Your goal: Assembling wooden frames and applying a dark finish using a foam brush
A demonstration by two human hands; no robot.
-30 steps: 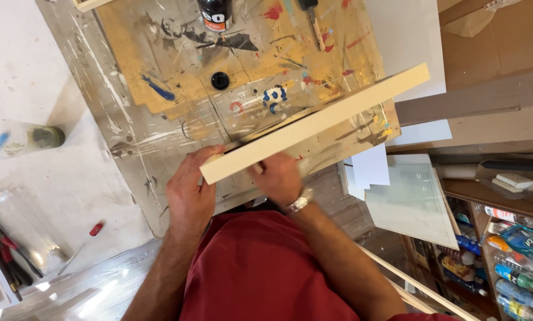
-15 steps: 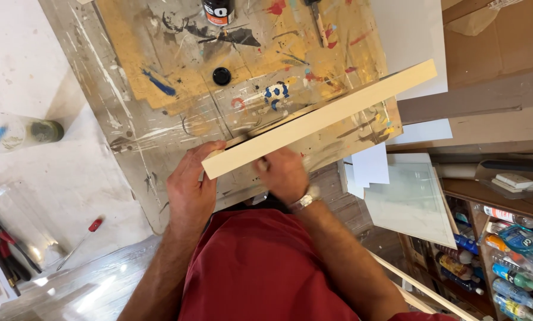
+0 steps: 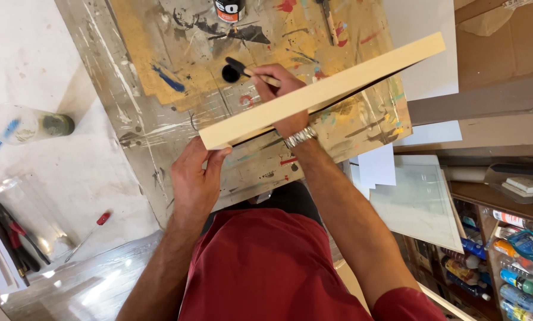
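1. At the centre of the frame the left hand point(image 3: 194, 178) grips the lower left corner of a pale cream board point(image 3: 320, 92) — its fingers are closed around the edge, thumb on one side, and the board stands on edge, tilted from lower left to upper right over the paint-stained table point(image 3: 159, 119).

2. Behind the board, the right hand point(image 3: 281, 95) has its fingers pinched together on the wooden handle of a foam brush point(image 3: 248, 70), whose black head lies just beside a small black paint spot point(image 3: 231, 74) on the table.

3. To do this step well, I judge the brush should take only a little paint, and the left hand should keep the board steady so that its edge does not rock.

4. At the top edge of the frame a paint bottle point(image 3: 229, 9) stands near the brush; a careless sweep of the wrist could touch it.

5. Open room for moving is on the left part of the table, where the surface is bare of tools. At the far left a clear cup point(image 3: 28, 123) lies well apart, and a red-handled screwdriver point(image 3: 91, 232) lies lower down.

6. On the right side, white sheets point(image 3: 421, 47) lie under the upper end of the board, and shelves with paint tubes point(image 3: 516, 261) are in the lower right corner — less room there.
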